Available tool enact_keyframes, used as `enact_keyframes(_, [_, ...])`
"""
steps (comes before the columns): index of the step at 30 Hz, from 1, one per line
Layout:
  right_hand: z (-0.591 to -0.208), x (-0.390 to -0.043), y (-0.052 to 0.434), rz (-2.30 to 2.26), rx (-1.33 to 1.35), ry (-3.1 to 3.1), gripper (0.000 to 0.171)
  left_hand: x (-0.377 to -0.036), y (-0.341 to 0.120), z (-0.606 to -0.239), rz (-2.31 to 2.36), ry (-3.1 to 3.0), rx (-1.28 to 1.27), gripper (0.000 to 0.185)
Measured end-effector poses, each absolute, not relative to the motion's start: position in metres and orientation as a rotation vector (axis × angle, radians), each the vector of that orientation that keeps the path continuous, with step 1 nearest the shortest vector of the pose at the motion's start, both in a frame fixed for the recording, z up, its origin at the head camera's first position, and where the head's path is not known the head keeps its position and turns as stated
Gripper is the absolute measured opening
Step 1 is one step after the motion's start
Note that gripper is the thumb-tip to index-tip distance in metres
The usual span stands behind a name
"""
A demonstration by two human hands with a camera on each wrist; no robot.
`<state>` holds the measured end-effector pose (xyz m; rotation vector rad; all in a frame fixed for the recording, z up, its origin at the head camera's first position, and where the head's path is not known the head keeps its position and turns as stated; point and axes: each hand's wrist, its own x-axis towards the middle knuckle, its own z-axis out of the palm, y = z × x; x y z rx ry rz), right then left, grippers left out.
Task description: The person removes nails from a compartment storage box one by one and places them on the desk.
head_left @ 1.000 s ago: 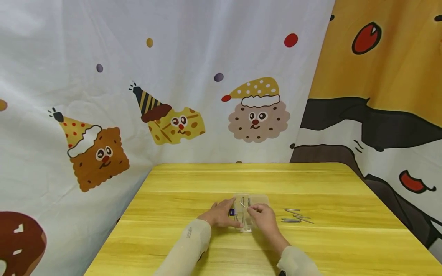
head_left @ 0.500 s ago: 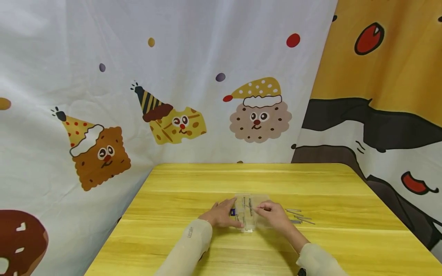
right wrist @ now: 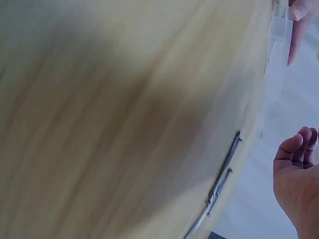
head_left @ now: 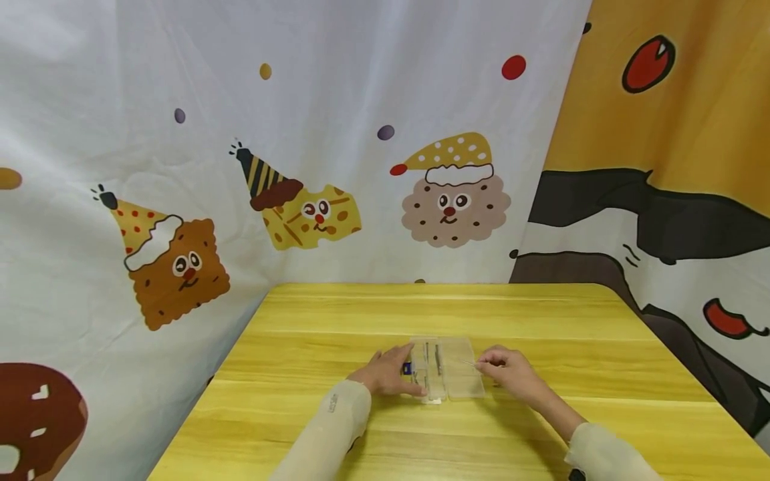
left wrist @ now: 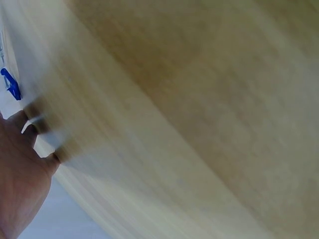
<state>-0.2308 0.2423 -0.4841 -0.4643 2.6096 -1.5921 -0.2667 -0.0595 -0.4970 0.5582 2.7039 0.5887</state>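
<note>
A clear plastic box (head_left: 430, 384) with a blue latch (head_left: 408, 368) lies with its lid (head_left: 463, 377) laid out to the right. Several nails (head_left: 438, 359) lie in its compartments. My left hand (head_left: 388, 374) rests at the box's left side, thumb and fingers spread and touching it. In the left wrist view the left hand (left wrist: 22, 174) shows beside the blue latch. My right hand (head_left: 514, 374) pinches a thin nail (head_left: 469, 363) over the lid's right edge. The right wrist view shows the right hand (right wrist: 299, 169) with curled fingers, the nail hidden there.
Several loose nails (right wrist: 219, 179) lie on the wooden table (head_left: 337, 314) near the right hand, which covers them in the head view. A cartoon-printed cloth (head_left: 337, 80) hangs behind the table.
My right hand has moved right with the nail, from over the box's compartments to beyond the lid's edge, and now covers the loose nails. My left hand has stayed at the box.
</note>
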Motion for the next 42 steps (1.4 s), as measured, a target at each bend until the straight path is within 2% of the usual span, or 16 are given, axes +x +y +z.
enact_keyframes(16, [-0.486, -0.228, 0.292, -1.448, -0.626, 2.743, 0.015, -0.269, -0.060, -0.498, 0.569, 2.698, 0.583, 0.110])
enact_keyframes(42, [-0.512, -0.218, 0.319, -1.298, -0.557, 2.711, 0.010, -0.268, -0.059, -0.496, 0.553, 2.692, 0.584, 0.111])
